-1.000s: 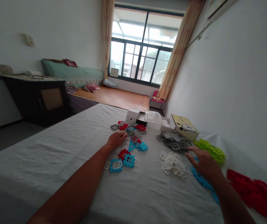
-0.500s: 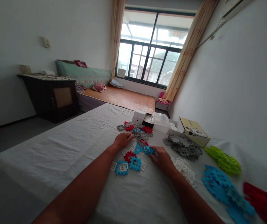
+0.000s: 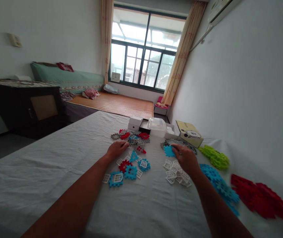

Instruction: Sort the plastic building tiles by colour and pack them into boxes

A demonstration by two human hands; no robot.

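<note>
The right grip (image 3: 186, 159) is closed on a blue tile (image 3: 168, 151) — the fingers pinch its right edge and hold it just above the tabletop (image 3: 57, 165). The tile sits in front of the grey pile (image 3: 165, 143), which peeks out around it and behind the hand. Just under the right wrist lies the white pile (image 3: 172, 173), a bunch of little window-shaped bits. The left grip (image 3: 116, 149) rests knuckles up on the cloth, fingers bent down, at the top left of the mixed pile (image 3: 131, 167). I cannot tell if it holds anything; its fingertips are right by some small grey and white bits. The mixed pile lies between the two arms and has red, blue and white tiles, some stuck together. More red and grey tiles (image 3: 131, 136) lie a bit farther off, past the left grip. Along the right side, three piles lie in a row — the green pile (image 3: 215, 158) is farthest, then the blue pile (image 3: 219, 185), then the red pile (image 3: 260, 198) nearest. The blue pile is just beside the right arm. At the far end of the tabletop stand a white box (image 3: 135, 123), a clear box (image 3: 157, 125) and a yellow box (image 3: 189, 133), close together. Behind them are a bed (image 3: 116, 104) and a big window (image 3: 146, 56). A dark cabinet (image 3: 27, 105) stands on the left by the wall.
</note>
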